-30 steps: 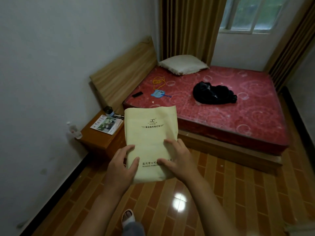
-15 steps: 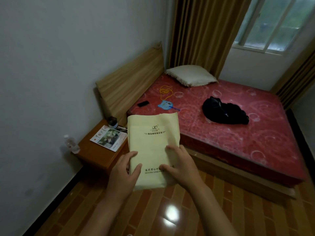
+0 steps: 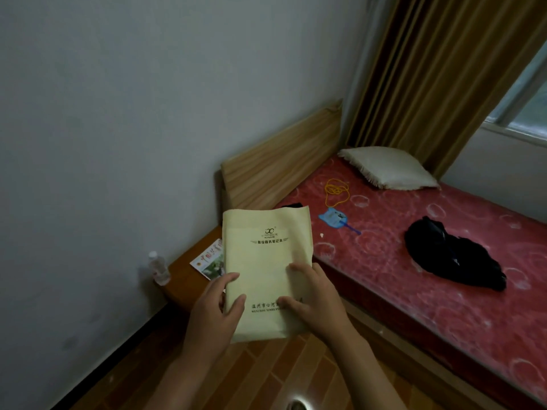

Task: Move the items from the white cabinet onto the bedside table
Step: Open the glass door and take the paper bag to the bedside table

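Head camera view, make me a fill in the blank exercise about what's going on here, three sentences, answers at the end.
1. Both hands, the left hand and the right hand, hold a pale ____ bag.
2. A clear plastic bottle stands on the bedside table next to the ____.
3. The pillow lies on a ____ mattress.

Missing words: yellow; wall; red

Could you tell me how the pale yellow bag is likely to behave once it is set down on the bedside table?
The pale yellow bag looks like soft fabric, yet it stays flat where the left hand and right hand hold it, so something stiff may be inside. It probably lies flat and won't roll.
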